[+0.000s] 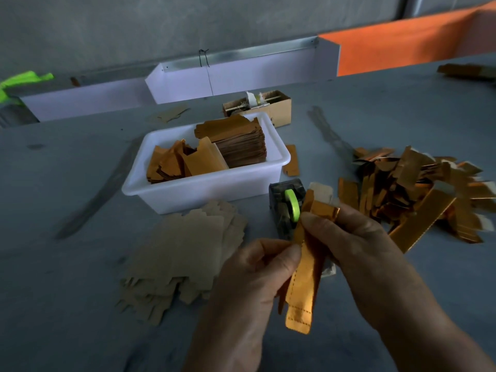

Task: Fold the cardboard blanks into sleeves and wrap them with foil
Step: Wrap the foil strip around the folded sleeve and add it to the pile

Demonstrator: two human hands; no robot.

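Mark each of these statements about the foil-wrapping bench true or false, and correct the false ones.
1. Both hands hold the same gold foil piece. True: the left hand pinches its edge and the right hand grips its upper part.
2. The white tub holds only plain brown cardboard. False: it holds gold-faced blanks, some in a neat stack.
3. The tape dispenser has a green wheel. True.
4. The heap of finished gold sleeves lies to the left of the tub. False: it lies to the right; the brown cardboard blanks lie front-left.
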